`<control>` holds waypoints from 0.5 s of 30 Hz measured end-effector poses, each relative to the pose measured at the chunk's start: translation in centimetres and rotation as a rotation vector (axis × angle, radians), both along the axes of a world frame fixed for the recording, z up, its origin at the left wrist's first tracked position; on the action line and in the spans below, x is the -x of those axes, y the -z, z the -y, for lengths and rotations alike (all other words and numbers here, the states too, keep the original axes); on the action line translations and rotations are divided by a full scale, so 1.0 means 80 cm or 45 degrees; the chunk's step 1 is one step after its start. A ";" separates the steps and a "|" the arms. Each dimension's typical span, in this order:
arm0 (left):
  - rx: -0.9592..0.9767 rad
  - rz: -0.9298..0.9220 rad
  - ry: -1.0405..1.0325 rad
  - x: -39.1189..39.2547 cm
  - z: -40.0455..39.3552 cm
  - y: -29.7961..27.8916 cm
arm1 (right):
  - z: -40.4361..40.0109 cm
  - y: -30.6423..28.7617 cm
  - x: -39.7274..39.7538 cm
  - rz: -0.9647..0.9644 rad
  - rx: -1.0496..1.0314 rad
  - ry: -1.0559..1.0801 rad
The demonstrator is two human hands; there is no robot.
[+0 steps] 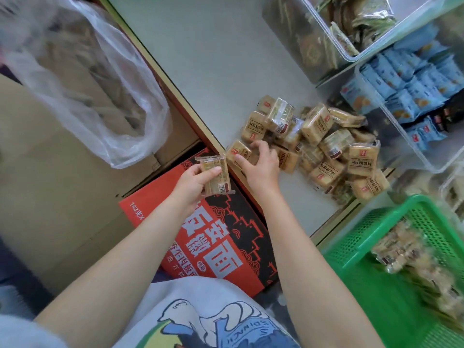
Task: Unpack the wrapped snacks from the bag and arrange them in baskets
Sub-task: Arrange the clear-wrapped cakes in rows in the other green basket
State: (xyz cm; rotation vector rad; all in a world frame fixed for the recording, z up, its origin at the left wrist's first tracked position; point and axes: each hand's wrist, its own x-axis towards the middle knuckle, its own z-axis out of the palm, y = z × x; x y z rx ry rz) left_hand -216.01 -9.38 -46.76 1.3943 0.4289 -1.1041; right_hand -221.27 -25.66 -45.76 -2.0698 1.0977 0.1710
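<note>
A heap of tan wrapped snacks lies on the white shelf. My left hand holds one wrapped snack just off the shelf's front edge. My right hand grips another tan snack at the near end of the heap, thumb and fingers curled round it. A clear plastic bag lies crumpled at the upper left. A green basket at the lower right holds several wrapped snacks.
Clear bins stand on the shelf at the right: one with dark green packets, one with blue packets. A red and black carton sits below the shelf edge, beside tan cardboard boxes.
</note>
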 end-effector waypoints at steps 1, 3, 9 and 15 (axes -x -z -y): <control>0.002 -0.017 0.000 -0.001 -0.002 0.000 | 0.001 0.002 0.003 -0.018 -0.005 0.017; -0.004 -0.044 -0.014 -0.001 -0.007 0.003 | 0.000 0.003 0.006 -0.060 -0.006 0.006; -0.022 -0.064 -0.007 0.008 -0.003 0.008 | -0.004 -0.013 0.001 -0.285 0.043 0.004; -0.022 -0.057 -0.013 0.013 0.004 0.002 | 0.002 -0.023 0.008 -0.464 0.171 -0.097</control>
